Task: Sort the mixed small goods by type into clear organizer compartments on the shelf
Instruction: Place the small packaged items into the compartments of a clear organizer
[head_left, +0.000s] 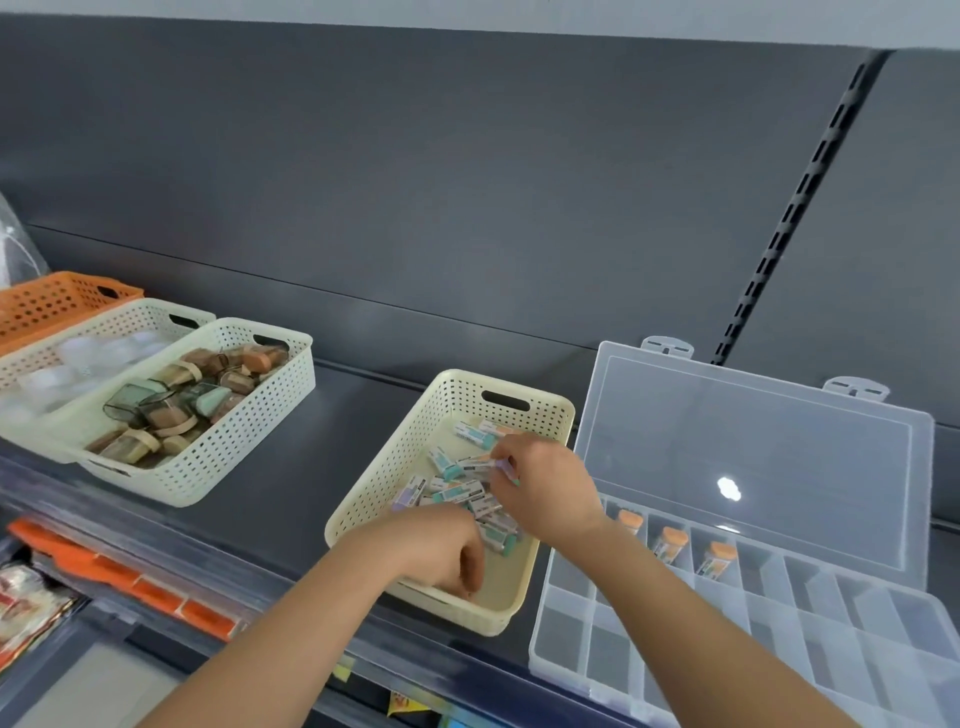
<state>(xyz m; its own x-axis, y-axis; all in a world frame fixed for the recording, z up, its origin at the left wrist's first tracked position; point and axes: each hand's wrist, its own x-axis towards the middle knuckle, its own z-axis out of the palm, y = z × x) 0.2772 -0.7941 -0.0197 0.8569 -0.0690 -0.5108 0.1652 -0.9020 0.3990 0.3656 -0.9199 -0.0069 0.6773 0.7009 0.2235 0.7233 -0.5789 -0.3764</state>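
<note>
My left hand (441, 553) curls into the basket (384, 467), its grip hidden; my right hand (543, 486) pinches one packet (508, 466) over the pile (457, 488).

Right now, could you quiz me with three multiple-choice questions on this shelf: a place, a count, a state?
1. Where is the clear plastic organizer box, from the cream perforated basket of small wrapped goods? A left; B right; C inside.
2. How many orange-capped pieces lie in the organizer? A one; B six; C three.
3. The organizer's clear lid is: A open, leaning back; B shut; C removed.
B: the box sits on the basket's right. C: three fill neighbouring back-row compartments. A: the lid stands raised behind the compartments.
</note>
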